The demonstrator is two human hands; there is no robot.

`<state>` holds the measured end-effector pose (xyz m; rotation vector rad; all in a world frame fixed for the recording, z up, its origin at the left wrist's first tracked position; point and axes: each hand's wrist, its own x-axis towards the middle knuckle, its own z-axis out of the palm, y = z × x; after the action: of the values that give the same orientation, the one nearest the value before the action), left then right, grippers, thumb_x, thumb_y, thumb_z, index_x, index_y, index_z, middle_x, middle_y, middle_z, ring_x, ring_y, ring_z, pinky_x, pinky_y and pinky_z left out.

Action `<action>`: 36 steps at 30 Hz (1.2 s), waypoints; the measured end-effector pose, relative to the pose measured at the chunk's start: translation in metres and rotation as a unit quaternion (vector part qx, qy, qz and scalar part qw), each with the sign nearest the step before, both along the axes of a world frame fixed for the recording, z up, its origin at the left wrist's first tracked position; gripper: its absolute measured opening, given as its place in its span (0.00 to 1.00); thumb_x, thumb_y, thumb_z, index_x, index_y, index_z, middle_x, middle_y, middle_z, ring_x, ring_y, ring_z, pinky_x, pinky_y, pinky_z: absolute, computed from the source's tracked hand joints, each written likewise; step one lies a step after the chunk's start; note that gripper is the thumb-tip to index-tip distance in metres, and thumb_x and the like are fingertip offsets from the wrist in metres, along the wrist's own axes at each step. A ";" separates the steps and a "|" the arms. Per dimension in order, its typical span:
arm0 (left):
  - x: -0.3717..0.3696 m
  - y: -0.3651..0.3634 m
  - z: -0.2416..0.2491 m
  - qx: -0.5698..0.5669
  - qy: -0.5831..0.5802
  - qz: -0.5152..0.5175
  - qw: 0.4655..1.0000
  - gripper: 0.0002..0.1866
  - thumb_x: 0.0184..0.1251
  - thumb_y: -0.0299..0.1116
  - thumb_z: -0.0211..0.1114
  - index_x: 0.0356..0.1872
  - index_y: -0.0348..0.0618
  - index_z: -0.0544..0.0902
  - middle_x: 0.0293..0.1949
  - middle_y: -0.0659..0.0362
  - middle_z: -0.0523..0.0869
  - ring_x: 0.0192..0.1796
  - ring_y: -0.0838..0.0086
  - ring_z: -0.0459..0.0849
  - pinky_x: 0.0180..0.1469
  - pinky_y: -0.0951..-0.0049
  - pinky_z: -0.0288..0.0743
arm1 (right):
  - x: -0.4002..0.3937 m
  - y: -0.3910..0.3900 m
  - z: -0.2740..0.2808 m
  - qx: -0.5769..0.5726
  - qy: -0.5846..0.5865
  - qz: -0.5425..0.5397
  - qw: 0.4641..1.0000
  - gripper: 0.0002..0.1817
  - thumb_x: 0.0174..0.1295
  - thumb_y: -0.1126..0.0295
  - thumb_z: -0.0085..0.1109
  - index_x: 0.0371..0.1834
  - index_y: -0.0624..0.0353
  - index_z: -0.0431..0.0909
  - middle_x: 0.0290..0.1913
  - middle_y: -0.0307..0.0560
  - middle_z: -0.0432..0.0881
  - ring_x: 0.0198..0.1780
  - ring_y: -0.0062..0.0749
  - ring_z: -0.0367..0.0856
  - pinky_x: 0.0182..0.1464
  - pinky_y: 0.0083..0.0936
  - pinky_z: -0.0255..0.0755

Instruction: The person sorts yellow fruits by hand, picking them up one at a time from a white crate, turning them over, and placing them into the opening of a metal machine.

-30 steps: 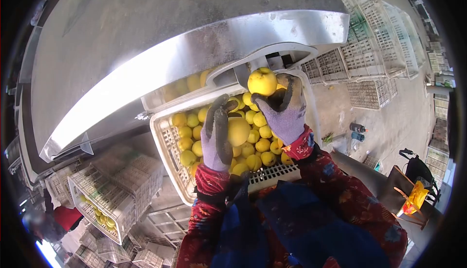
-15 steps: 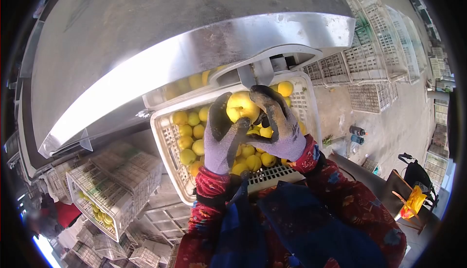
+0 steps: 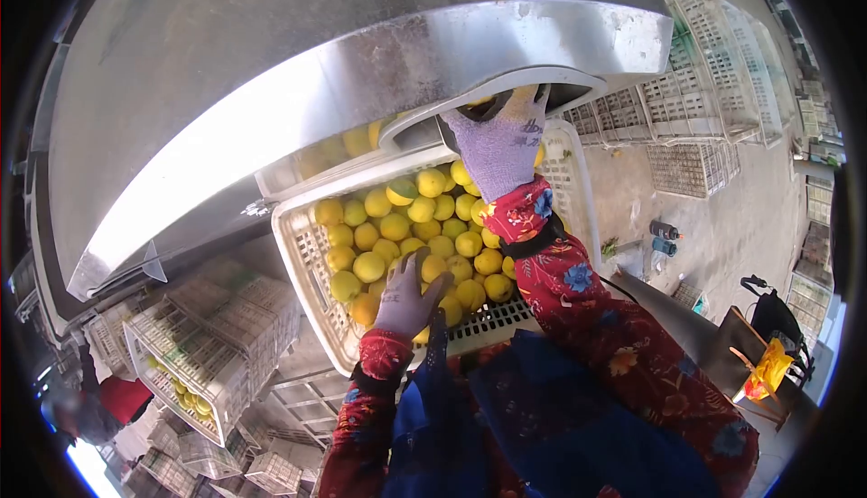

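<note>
A white plastic crate (image 3: pixel 296 272) holds many round yellow fruits (image 3: pixel 368 267), one with a green leaf on it. My left hand (image 3: pixel 405 299), in a light purple glove with dark fingertips, rests low on the heap, its fingers apart around a fruit that lies among the others. Farther up, my right hand (image 3: pixel 497 146), gloved the same way, reaches into the rimmed opening (image 3: pixel 411 132) under the metal edge. Part of a yellow fruit shows between its fingers, and its fingertips are partly hidden.
A large metal surface (image 3: pixel 343 10) with a shiny curved edge spans the top. Stacked crates (image 3: pixel 686 74) stand at the right. At the lower left are more crates (image 3: pixel 194 344), one with fruit, and another person (image 3: pixel 95 399). A black bag (image 3: pixel 778 317) is at the right.
My hands have separated. The right hand has moved up into the opening, while the left has come down onto the fruit. The large fruit is no longer held between both hands.
</note>
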<state>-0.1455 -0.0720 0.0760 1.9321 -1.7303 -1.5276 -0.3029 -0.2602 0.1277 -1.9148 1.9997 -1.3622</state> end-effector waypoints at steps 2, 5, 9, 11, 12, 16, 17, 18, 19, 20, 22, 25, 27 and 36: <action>-0.005 0.016 -0.020 0.048 -0.117 -0.122 0.985 0.36 0.65 0.53 0.65 0.69 0.42 0.70 0.72 0.46 0.68 0.74 0.46 0.65 0.70 0.48 0.65 | -0.005 0.000 0.020 0.051 -0.094 0.044 0.993 0.49 0.47 0.55 0.80 0.64 0.71 0.60 0.55 0.75 0.73 0.56 0.70 0.74 0.63 0.58 0.65; -0.025 0.042 -0.045 0.084 -0.242 -0.306 0.917 0.38 0.61 0.56 0.66 0.70 0.51 0.71 0.74 0.46 0.63 0.71 0.36 0.65 0.65 0.29 0.63 | -0.018 0.018 0.039 0.052 -0.209 0.072 0.974 0.40 0.52 0.56 0.79 0.59 0.69 0.67 0.47 0.65 0.80 0.44 0.55 0.84 0.47 0.43 0.78; -0.039 0.040 -0.070 0.126 -0.207 -0.406 0.881 0.36 0.61 0.50 0.67 0.71 0.53 0.71 0.73 0.41 0.64 0.65 0.37 0.73 0.62 0.30 0.68 | -0.038 0.074 -0.009 0.182 -0.090 0.199 0.959 0.22 0.60 0.63 0.71 0.51 0.63 0.76 0.39 0.53 0.85 0.37 0.44 0.87 0.42 0.33 0.79; -0.044 0.054 -0.088 0.127 -0.185 -0.385 0.895 0.36 0.60 0.47 0.67 0.72 0.52 0.70 0.72 0.40 0.64 0.63 0.38 0.76 0.61 0.33 0.71 | -0.037 0.086 -0.071 0.305 -0.048 0.229 0.923 0.20 0.59 0.65 0.71 0.49 0.65 0.77 0.38 0.54 0.86 0.37 0.43 0.87 0.43 0.32 0.79; -0.045 0.062 -0.094 0.122 -0.173 -0.357 0.910 0.36 0.60 0.46 0.68 0.72 0.52 0.70 0.72 0.39 0.64 0.63 0.39 0.77 0.61 0.35 0.72 | -0.034 0.085 -0.105 0.358 -0.044 0.228 0.904 0.20 0.59 0.65 0.71 0.49 0.66 0.77 0.39 0.54 0.86 0.39 0.43 0.88 0.43 0.33 0.80; -0.039 0.038 -0.061 0.175 -0.153 -0.318 0.919 0.39 0.59 0.46 0.71 0.72 0.51 0.67 0.72 0.38 0.62 0.63 0.38 0.77 0.63 0.42 0.73 | 0.014 0.061 -0.188 0.523 -0.069 0.116 0.842 0.41 0.51 0.54 0.73 0.63 0.65 0.66 0.46 0.67 0.83 0.49 0.61 0.83 0.54 0.48 0.76; -0.033 0.037 -0.056 0.176 -0.135 -0.300 0.928 0.41 0.58 0.47 0.71 0.73 0.51 0.66 0.72 0.37 0.62 0.62 0.38 0.77 0.63 0.42 0.73 | 0.022 0.062 -0.231 0.483 -0.062 0.117 0.866 0.45 0.50 0.55 0.75 0.66 0.64 0.61 0.49 0.69 0.81 0.51 0.60 0.82 0.57 0.49 0.74; -0.028 0.034 -0.049 0.177 -0.115 -0.281 0.936 0.42 0.58 0.48 0.72 0.73 0.51 0.65 0.72 0.37 0.62 0.62 0.37 0.78 0.63 0.43 0.73 | 0.039 0.062 -0.238 0.480 0.000 0.057 0.875 0.45 0.49 0.57 0.76 0.66 0.65 0.61 0.49 0.71 0.81 0.52 0.60 0.81 0.60 0.53 0.71; -0.022 0.031 -0.041 0.165 -0.108 -0.218 0.956 0.42 0.58 0.47 0.74 0.71 0.48 0.63 0.67 0.37 0.68 0.60 0.43 0.80 0.62 0.44 0.75 | 0.041 0.060 -0.244 0.468 -0.012 0.042 0.883 0.46 0.48 0.59 0.77 0.67 0.65 0.60 0.49 0.68 0.81 0.49 0.56 0.83 0.55 0.49 0.75; -0.010 0.034 -0.032 0.122 -0.039 -0.115 0.985 0.41 0.59 0.47 0.74 0.70 0.47 0.63 0.65 0.39 0.70 0.59 0.46 0.81 0.60 0.47 0.77 | 0.043 0.065 -0.245 0.460 -0.024 0.024 0.887 0.47 0.47 0.62 0.78 0.68 0.65 0.59 0.49 0.65 0.81 0.45 0.51 0.84 0.50 0.45 0.78; 0.017 0.035 -0.020 0.023 0.101 0.091 0.990 0.40 0.61 0.46 0.73 0.69 0.45 0.63 0.60 0.42 0.73 0.58 0.53 0.82 0.56 0.53 0.81 | 0.027 0.074 -0.225 0.498 -0.332 0.062 0.799 0.44 0.48 0.66 0.79 0.65 0.64 0.61 0.51 0.61 0.80 0.42 0.43 0.85 0.42 0.34 0.79; 0.030 0.026 -0.013 -0.024 0.329 0.340 0.881 0.38 0.64 0.51 0.72 0.66 0.42 0.64 0.58 0.52 0.75 0.56 0.64 0.82 0.52 0.66 0.85 | 0.008 0.097 -0.124 0.387 -0.574 0.130 0.710 0.23 0.55 0.78 0.74 0.48 0.63 0.68 0.41 0.49 0.82 0.29 0.24 0.82 0.29 0.18 0.77; 0.020 0.007 0.011 -0.027 0.380 0.357 0.853 0.39 0.65 0.52 0.70 0.68 0.42 0.63 0.60 0.50 0.74 0.60 0.62 0.80 0.60 0.61 0.81 | -0.006 0.116 -0.087 0.377 -0.524 0.204 0.736 0.29 0.55 0.82 0.72 0.56 0.61 0.65 0.55 0.48 0.72 0.50 0.26 0.80 0.43 0.23 0.83; -0.012 -0.021 0.058 -0.085 0.507 0.358 0.780 0.41 0.63 0.49 0.73 0.71 0.45 0.62 0.63 0.52 0.74 0.63 0.63 0.76 0.63 0.63 0.75 | -0.060 0.144 0.004 0.275 -0.390 0.282 0.833 0.38 0.50 0.66 0.81 0.61 0.62 0.67 0.51 0.46 0.77 0.39 0.25 0.81 0.42 0.24 0.78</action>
<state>-0.1579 -0.0929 0.1344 1.0347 -0.5325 -1.5149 -0.3625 -0.1163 0.1313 -1.2194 1.1143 -0.9935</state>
